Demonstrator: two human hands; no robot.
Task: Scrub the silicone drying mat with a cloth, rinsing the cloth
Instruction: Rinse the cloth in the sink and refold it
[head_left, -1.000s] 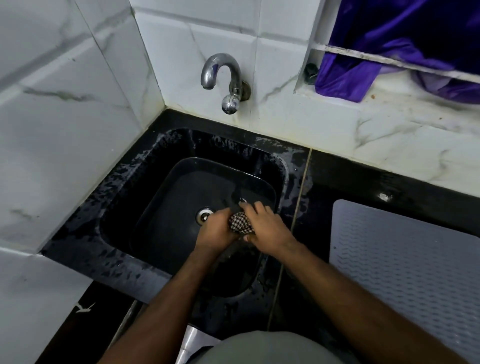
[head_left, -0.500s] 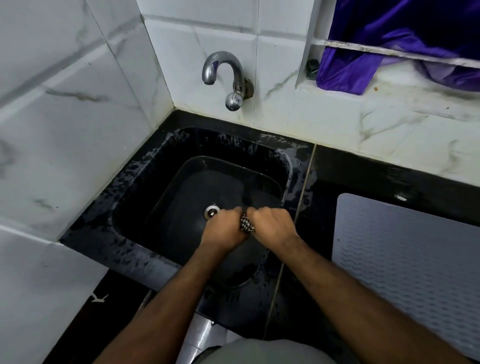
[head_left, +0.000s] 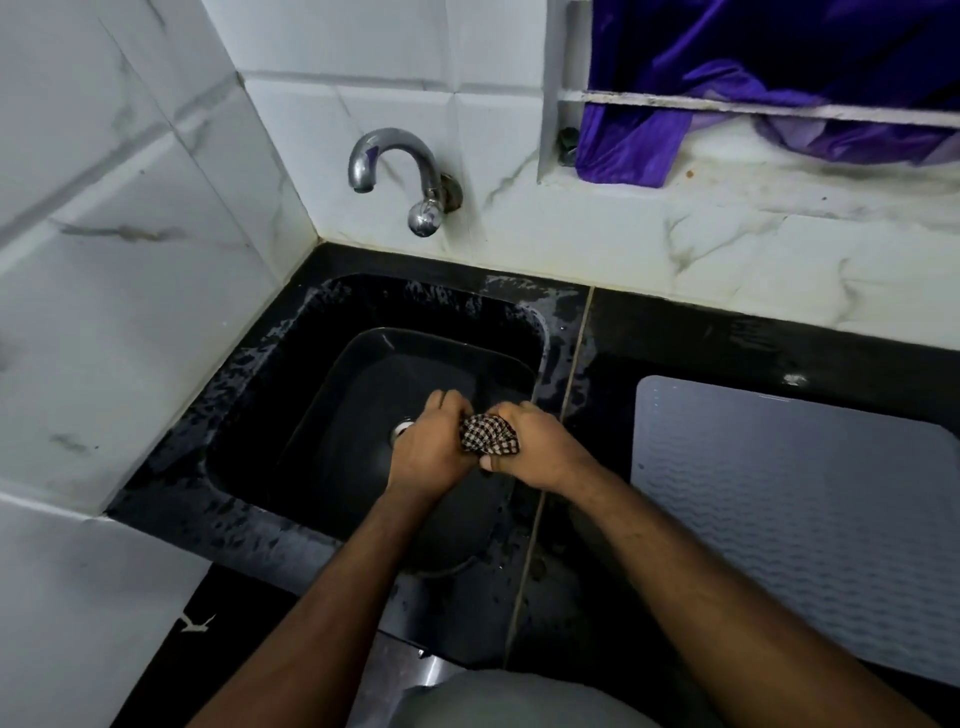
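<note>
Cloth (head_left: 488, 434) — one, bunched — gripped by two hands (head_left: 485, 449).

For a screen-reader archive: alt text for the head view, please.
Both hands, left hand and right hand, grip a checked cloth over a black sink; a grey drying mat lies on the counter to the right.
</note>
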